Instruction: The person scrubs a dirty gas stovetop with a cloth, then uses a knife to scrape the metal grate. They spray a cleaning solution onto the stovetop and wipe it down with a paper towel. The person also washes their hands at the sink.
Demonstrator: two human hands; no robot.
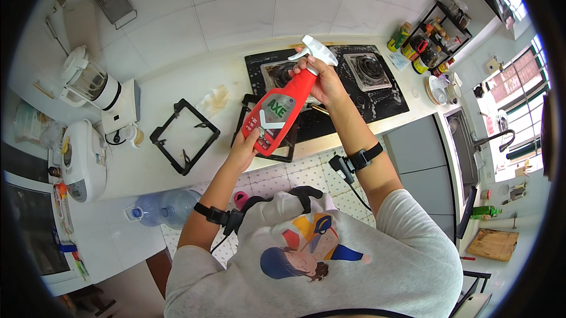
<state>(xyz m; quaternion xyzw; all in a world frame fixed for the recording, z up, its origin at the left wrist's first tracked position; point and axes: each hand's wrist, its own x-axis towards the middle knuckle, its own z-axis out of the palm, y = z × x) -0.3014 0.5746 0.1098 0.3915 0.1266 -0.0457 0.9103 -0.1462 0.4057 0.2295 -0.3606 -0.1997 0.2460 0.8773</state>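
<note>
A red Axe spray bottle (283,110) with a white trigger head is held tilted over the counter in both hands. My left hand (246,148) grips its base, thumb on the front. Around the neck, just under the trigger, my right hand (322,80) is closed. Behind the bottle lies a black glass gas hob (384,101) with foamy white patches and two burners. One square black pan support (185,136) rests on the counter to the left; another (287,152) lies partly hidden beneath the bottle, at the hob's front left corner.
A crumpled cloth or paper (215,100) lies behind the left pan support. Further left stand a blender (90,81) and a white rice cooker (84,161). Sauce bottles (415,48), stacked dishes (437,90) and a sink (462,154) are to the right.
</note>
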